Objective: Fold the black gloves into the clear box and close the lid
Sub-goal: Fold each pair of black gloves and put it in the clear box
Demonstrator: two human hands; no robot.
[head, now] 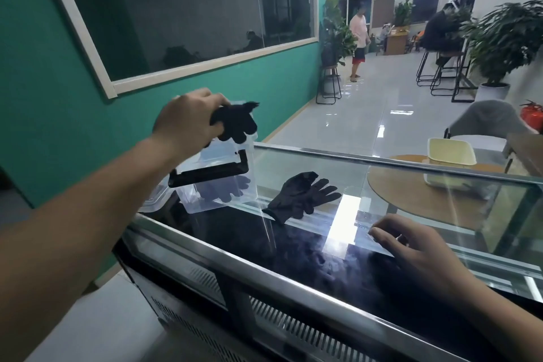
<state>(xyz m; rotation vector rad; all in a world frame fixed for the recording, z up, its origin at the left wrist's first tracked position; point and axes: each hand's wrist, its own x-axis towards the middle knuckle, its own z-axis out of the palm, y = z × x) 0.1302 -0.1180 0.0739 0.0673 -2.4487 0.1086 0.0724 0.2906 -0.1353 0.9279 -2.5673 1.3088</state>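
Head view: the left hand (pixel 188 122) pinches a folded glove (pixel 235 122), which hangs just beyond its fingertips, above the open box (pixel 223 173). To do this well, I judge it should lower the glove inside before letting go, keeping the fold flat. The right hand (pixel 411 247) rests on the glass top (pixel 426 194), fingers loosely spread, holding nothing. A second glove (pixel 302 195) lies up-left of those fingers. The lid (pixel 154 198) is mostly hidden; the dark shapes in the box may be gloves or reflections.
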